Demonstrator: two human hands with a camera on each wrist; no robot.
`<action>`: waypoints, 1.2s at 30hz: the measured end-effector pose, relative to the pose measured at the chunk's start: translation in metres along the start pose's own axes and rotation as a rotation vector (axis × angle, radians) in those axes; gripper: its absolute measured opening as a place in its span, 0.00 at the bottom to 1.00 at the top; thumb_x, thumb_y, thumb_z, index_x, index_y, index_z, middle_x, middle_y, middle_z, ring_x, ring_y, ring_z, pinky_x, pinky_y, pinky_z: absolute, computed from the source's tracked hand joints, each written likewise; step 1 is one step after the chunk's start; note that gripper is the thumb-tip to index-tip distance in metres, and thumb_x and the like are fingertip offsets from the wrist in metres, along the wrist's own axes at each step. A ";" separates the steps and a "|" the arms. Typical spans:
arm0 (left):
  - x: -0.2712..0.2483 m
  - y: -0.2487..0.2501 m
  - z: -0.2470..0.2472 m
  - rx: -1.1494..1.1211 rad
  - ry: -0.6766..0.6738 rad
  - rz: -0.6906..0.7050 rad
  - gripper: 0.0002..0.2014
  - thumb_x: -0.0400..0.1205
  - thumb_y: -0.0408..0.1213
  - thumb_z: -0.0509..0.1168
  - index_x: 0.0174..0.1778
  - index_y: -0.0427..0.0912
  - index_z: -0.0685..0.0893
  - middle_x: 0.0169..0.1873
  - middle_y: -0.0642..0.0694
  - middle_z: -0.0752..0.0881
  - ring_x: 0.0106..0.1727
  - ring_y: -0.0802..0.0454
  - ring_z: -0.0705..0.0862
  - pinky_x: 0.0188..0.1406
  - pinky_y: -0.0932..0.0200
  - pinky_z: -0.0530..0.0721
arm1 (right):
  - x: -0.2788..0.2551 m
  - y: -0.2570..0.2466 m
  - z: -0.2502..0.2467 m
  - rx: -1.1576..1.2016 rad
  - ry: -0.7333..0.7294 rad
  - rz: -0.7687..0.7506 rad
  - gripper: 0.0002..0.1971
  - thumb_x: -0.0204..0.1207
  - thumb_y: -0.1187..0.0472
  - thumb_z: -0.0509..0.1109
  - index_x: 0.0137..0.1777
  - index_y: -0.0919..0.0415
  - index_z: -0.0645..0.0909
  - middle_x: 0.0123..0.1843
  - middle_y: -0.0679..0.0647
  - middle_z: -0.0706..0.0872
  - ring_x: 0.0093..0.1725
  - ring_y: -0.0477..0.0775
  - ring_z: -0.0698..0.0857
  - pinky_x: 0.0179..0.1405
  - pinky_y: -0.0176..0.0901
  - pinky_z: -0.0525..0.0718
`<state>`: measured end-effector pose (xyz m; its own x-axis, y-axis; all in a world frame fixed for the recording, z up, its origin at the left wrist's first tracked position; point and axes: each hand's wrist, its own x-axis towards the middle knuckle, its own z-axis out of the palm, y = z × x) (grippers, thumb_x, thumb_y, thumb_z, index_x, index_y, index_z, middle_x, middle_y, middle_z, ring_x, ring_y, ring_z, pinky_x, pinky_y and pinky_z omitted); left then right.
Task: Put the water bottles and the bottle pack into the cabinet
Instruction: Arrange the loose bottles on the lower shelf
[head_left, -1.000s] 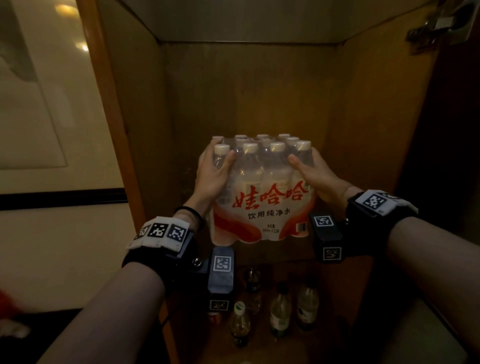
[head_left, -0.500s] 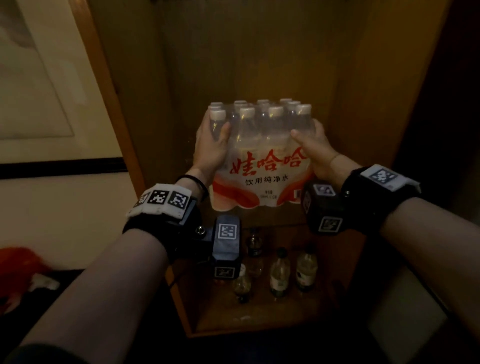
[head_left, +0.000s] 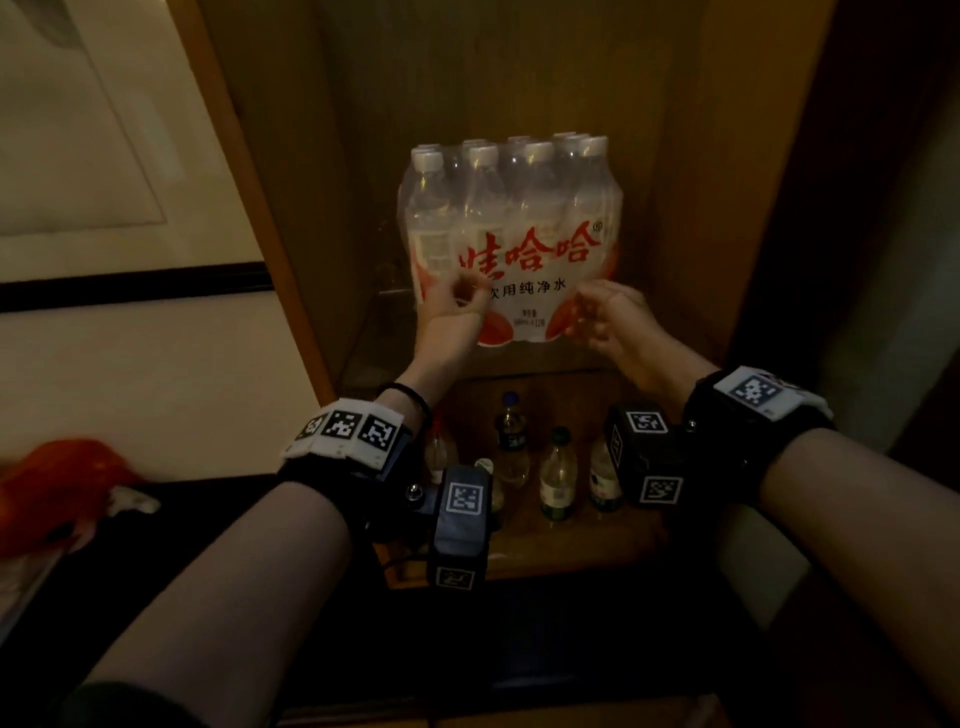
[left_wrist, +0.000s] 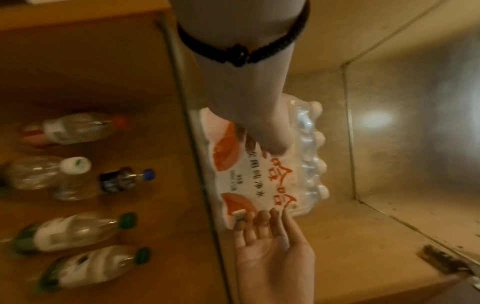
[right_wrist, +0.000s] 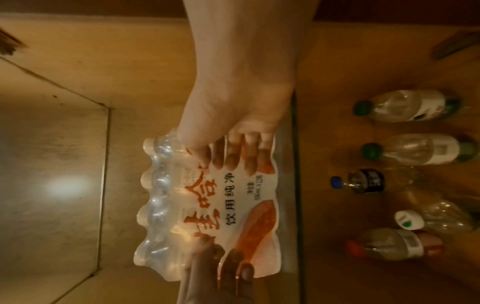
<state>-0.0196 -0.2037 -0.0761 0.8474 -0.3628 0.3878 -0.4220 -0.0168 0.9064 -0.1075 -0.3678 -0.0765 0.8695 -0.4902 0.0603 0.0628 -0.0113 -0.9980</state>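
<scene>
a: dim room, pale wall (head_left: 130, 364) on the left with a dark strip along it, and an open wooden cabinet (head_left: 701, 182) dead ahead.

b: where's the bottle pack (head_left: 511, 239)?

a: standing upright on the glass shelf (head_left: 363, 358) inside the cabinet, white caps up, red characters facing out. it sits toward the back, apart from both side walls.

b: and the person's hands?

a: both are in front of its lower edge. the left hand (head_left: 449, 325) has its fingers loosely bent, tips at the wrap near the bottom left corner, not gripping anything. the right hand (head_left: 610, 325) is slack too, fingers half curled by the bottom right corner. in the left wrist view its fingertips (left_wrist: 262, 216) lie just at the wrap by the barcode. whether they press it, i can't tell.

b: the loose water bottles (head_left: 556, 475)?

a: under the glass, on the cabinet floor, five or so standing close together: two with green caps, one blue-capped with a dark label, one white-capped, one with a red cap at the left.

b: anything else?

a: something red and blurry (head_left: 67, 483) low on the left, outside the cabinet, and a black band (head_left: 410, 397) on the left wrist.
</scene>
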 end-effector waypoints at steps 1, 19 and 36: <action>-0.007 -0.005 0.002 0.020 -0.073 0.004 0.03 0.85 0.34 0.62 0.51 0.40 0.79 0.59 0.49 0.82 0.57 0.56 0.83 0.48 0.60 0.89 | -0.003 0.005 0.001 -0.022 -0.073 0.037 0.11 0.83 0.56 0.61 0.60 0.59 0.79 0.47 0.54 0.85 0.43 0.52 0.85 0.45 0.42 0.84; -0.037 -0.181 0.004 0.588 -0.511 -0.255 0.10 0.84 0.38 0.63 0.60 0.48 0.83 0.62 0.45 0.83 0.50 0.51 0.84 0.49 0.53 0.84 | 0.017 0.157 0.003 -0.448 -0.174 0.534 0.08 0.84 0.62 0.61 0.46 0.55 0.80 0.42 0.54 0.82 0.38 0.50 0.82 0.24 0.36 0.78; -0.007 -0.290 0.023 0.610 -0.556 -0.557 0.30 0.78 0.44 0.71 0.75 0.40 0.70 0.71 0.41 0.75 0.69 0.41 0.78 0.65 0.51 0.80 | 0.078 0.189 0.058 -0.516 -0.314 0.550 0.11 0.85 0.61 0.60 0.63 0.60 0.78 0.47 0.52 0.82 0.40 0.46 0.82 0.34 0.33 0.81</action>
<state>0.0897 -0.2182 -0.3454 0.7693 -0.5396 -0.3420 -0.2353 -0.7370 0.6336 0.0008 -0.3581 -0.2591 0.8118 -0.2763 -0.5145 -0.5799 -0.2777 -0.7659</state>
